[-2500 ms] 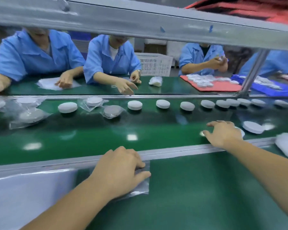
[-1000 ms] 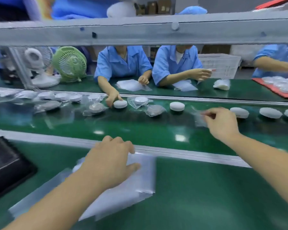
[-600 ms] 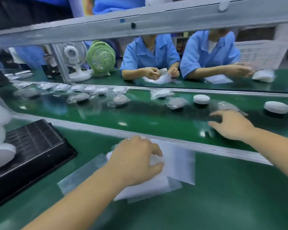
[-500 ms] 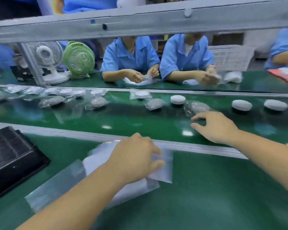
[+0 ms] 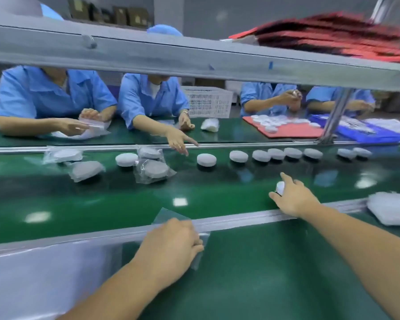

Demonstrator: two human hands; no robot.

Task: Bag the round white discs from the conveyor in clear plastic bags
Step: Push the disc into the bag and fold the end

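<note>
Probably light, stiff and smooth, so best pinched by the rim: white disc under the curled fingers of the right hand, on the near side of the conveyor. Meanwhile pinching a clear plastic bag at the rail with the left hand; thin, limp, likely slippery, better opened at its mouth. Glossy green belt, green table, more discs in a row farther out, workers opposite.
</note>
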